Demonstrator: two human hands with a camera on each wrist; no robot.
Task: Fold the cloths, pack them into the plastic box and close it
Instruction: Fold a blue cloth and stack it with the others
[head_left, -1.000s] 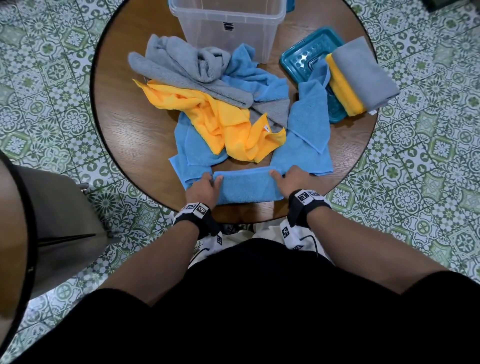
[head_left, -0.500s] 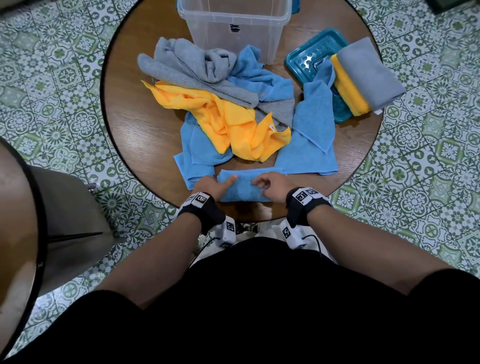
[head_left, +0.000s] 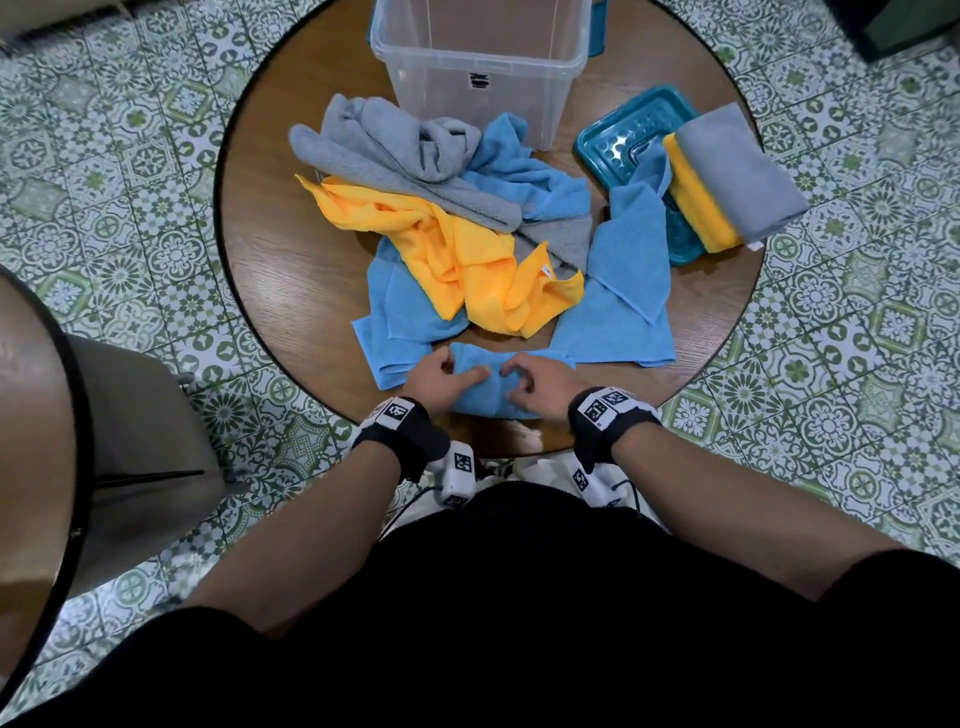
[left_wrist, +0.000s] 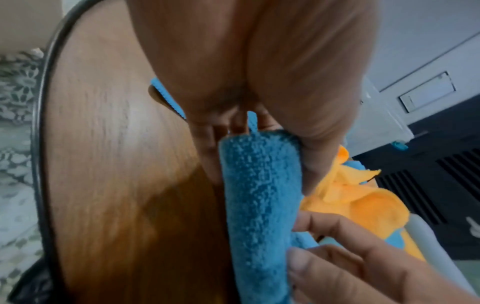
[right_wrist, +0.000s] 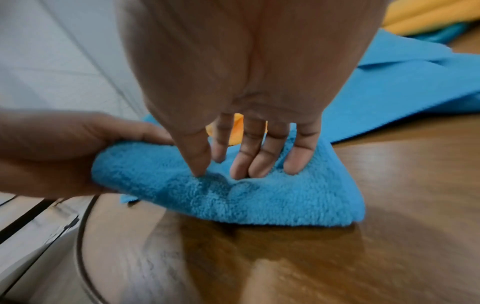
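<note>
Blue terry, a folded cloth (head_left: 485, 387) lies at the near edge of the round wooden desk (head_left: 291, 270), well short of the clear plastic box (head_left: 478, 67) at the far side. The left hand (head_left: 439, 376) grips the cloth's left end, thumb on top and fingers curled beneath. The right hand (head_left: 535, 384) presses bent fingertips (right_wrist: 259, 164) into its middle without closing round it. Between cloth and box sprawl loose grey, orange and blue cloths (head_left: 467, 228); right of the box, a teal lid (head_left: 623, 140) carries folded ones (head_left: 727, 176).

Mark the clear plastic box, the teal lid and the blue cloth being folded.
plastic box (head_left: 478, 98), head view, front wall.
teal lid (head_left: 618, 137), head view, bare top.
blue cloth being folded (right_wrist: 272, 197), right wrist view, near fold.
</note>
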